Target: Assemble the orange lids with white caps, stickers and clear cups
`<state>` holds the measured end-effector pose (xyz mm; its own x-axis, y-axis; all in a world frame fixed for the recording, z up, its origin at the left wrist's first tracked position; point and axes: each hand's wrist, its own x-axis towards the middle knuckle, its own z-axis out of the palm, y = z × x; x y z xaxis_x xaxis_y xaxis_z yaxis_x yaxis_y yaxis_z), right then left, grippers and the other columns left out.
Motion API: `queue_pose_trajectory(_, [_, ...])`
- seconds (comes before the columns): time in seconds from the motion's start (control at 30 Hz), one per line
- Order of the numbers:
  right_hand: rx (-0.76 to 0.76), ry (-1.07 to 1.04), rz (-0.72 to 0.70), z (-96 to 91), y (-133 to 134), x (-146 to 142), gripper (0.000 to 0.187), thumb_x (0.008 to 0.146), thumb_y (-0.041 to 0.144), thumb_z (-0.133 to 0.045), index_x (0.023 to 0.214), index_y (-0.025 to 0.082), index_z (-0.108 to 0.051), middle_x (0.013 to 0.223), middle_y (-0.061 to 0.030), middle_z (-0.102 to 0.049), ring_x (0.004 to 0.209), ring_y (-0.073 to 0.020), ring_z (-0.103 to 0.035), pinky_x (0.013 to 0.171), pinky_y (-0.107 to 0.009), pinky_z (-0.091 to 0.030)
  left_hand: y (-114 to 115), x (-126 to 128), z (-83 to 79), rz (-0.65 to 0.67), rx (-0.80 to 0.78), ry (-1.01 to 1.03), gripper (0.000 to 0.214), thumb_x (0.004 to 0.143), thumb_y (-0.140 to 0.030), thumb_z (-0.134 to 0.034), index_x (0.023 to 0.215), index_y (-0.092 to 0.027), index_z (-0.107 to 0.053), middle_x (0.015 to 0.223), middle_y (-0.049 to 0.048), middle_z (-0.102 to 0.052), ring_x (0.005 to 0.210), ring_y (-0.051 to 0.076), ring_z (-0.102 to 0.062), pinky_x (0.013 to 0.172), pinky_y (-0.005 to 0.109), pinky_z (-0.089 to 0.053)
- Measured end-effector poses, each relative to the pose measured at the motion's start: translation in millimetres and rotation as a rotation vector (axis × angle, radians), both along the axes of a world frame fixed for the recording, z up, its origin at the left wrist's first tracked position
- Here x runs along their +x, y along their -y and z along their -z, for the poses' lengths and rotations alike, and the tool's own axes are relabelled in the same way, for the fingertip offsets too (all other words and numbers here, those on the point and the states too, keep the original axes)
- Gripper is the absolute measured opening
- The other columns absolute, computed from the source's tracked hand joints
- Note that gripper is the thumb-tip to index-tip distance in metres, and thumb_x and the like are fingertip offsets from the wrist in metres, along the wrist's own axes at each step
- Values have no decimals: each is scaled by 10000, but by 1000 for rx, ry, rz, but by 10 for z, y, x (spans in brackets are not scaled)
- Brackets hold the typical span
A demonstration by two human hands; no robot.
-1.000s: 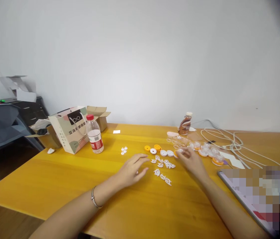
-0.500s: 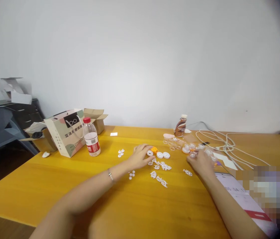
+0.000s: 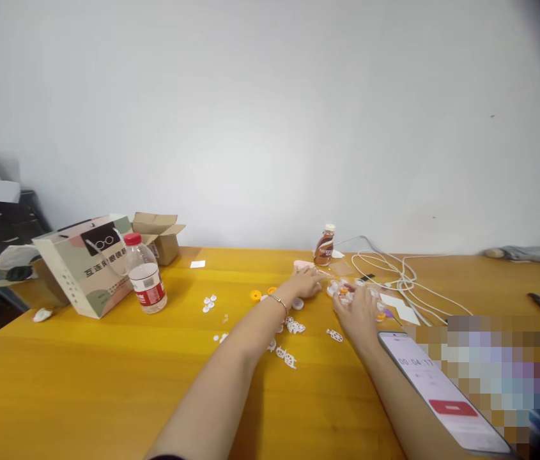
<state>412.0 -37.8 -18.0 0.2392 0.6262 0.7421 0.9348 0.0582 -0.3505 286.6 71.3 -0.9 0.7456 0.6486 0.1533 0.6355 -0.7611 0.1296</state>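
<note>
Desk [image 3: 107,390], yellow-brown wood, plain wall behind. One person, both hands over the small plastic parts right of centre.

Left hand [image 3: 305,282]: bracelet [image 3: 278,303] at the wrist, palm down, fingers partly extended to the right. Fingertips blurred; cannot tell whether anything is held. Pale pink piece [image 3: 302,264] just beyond it.

Right hand [image 3: 356,314]: fingers bent and somewhat apart, over a cluster of clear-and-orange parts [image 3: 344,289], seemingly in contact. Cannot tell whether one is gripped.

Cluster lies right of centre, partly covered by that hand. Orange disc [image 3: 255,296] left of the left wrist; white disc [image 3: 298,305] just below the left hand. White openwork pieces [image 3: 294,325] between the forearms, more of them [image 3: 285,355] nearer the bottom edge; a lone openwork piece [image 3: 334,335] just left of the right wrist. Small white caps [image 3: 209,303] grouped left of centre, well apart from both hands.

Mid-left: paper bag [image 3: 90,268], red-capped bottle [image 3: 146,278] upright before it, open cardboard box [image 3: 162,243] behind. Brown bottle [image 3: 324,246] upright beyond the parts. White cable [image 3: 406,275] loosely coiled at right. Phone [image 3: 437,380] lower right, beside the right forearm, screen up, digits showing.
</note>
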Motion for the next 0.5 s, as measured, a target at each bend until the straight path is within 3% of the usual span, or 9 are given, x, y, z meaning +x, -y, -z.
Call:
queue_pose_trajectory(0.27, [-10,-37,-73,24,-15,-96,292,753,342,-450,980,162,-487,939,-109,-542,890,-270,-466,788,-390,-349,-32,-546,-21,86,7,4,400,853,-165,-361,1250,-202,-381,1274,60,-431,1203,176,-316,1020,331,-218])
queue_pose_trajectory(0.37, [-12,-37,-105,40,-24,-109,273,757,348,-446,958,169,-493,940,-105,-552,894,-262,-475,786,-380,-355,38,-715,-44,103,0,16,413,829,-117,-383,1236,-184,-408,1270,64,-443,1211,172,-314,1028,310,-207])
queue_pose_trajectory(0.5, [-7,-34,-156,53,-40,-118,248,758,358,-443,926,184,-499,935,-93,-558,884,-254,-489,783,-378,-362,139,-938,-51,110,-36,21,371,845,-209,-410,1214,-230,-441,1244,35,-481,1170,171,-384,1000,301,-263])
